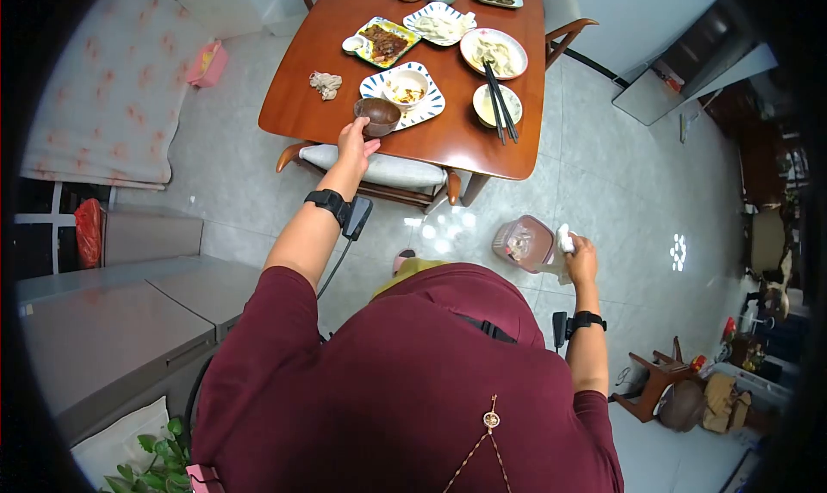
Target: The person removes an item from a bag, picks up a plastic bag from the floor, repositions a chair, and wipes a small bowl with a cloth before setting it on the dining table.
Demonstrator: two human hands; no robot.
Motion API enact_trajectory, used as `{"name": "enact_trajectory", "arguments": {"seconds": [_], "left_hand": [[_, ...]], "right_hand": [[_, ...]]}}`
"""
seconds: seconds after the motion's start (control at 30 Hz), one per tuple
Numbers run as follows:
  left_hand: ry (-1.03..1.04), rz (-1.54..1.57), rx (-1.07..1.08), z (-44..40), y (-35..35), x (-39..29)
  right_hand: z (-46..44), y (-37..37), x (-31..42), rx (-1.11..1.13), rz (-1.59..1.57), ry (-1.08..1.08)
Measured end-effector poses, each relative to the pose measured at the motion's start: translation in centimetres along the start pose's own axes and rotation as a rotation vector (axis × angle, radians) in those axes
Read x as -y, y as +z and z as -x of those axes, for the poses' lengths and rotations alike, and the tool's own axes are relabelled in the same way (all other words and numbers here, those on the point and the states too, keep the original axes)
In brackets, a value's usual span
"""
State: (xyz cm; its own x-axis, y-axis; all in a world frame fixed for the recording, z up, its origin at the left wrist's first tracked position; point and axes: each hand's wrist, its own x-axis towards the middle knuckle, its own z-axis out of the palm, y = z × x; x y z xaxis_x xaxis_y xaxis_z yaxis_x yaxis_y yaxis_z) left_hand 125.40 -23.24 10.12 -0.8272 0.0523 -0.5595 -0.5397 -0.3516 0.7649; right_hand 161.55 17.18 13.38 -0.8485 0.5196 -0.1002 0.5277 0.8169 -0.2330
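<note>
My left hand (355, 147) grips a dark brown bowl (377, 114) by its near rim at the table's front edge, with the thumb on the rim and the fingers below. Just beyond it, a white bowl with food scraps (406, 88) rests on a blue-patterned plate (428, 111). A crumpled white tissue (564, 238) is pinched in my right hand (581, 259), low on the right. That hand is just right of a pinkish plastic bin (540, 256) on the floor with some litter inside.
The wooden table (301, 118) also bears a plate of dark meat (385, 43), dumplings (494, 54), a pale bowl with black chopsticks (500, 105) across it and a crumpled cloth (326, 85). A cushioned chair (379, 167) is tucked under the near edge. A grey cabinet (129, 321) stands left.
</note>
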Motion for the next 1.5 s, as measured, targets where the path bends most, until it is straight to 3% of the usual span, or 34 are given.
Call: {"name": "enact_trajectory", "arguments": {"seconds": [0.27,1.0,1.37,1.5], "left_hand": [[0.027,-0.049,-0.095,-1.8,-0.1,0.0],[0.065,-0.116,-0.044,-0.7,-0.5,-1.1],[0.107,-0.023,0.102,-1.3,2.2,-2.2],[0.067,-0.069,0.160,-1.1,3.6,-1.5]], "right_hand": [[0.8,1.7,-0.1,0.099,-0.009,0.078],[4.5,3.0,-2.9,0.122,-0.005,0.253],[5.3,2.1,-6.0,0.139,0.086,0.385],[3.8,1.9,-5.9,0.107,0.025,0.328]]}}
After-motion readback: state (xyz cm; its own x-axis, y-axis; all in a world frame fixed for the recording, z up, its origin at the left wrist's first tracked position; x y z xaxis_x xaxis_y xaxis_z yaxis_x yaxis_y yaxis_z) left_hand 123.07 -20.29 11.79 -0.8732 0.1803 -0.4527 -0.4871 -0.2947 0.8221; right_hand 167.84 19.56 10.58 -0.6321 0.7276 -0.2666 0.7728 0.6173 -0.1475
